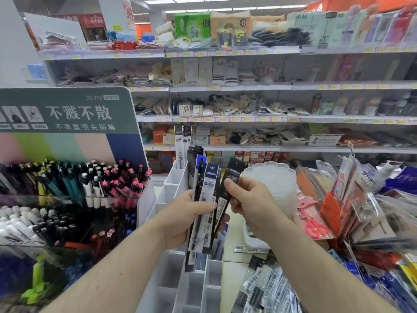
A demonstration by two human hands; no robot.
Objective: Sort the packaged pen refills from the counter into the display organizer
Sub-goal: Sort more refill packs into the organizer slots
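Above the organizer (171,195), left hand (182,220) grips seemingly 4 refill packs (208,199).

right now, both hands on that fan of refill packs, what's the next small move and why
Probably pull the black refill pack free with the right hand, which pinches its upper part. The left hand holds the rest of the fan of refill packs above the white display organizer, whose near compartments look open to take it.
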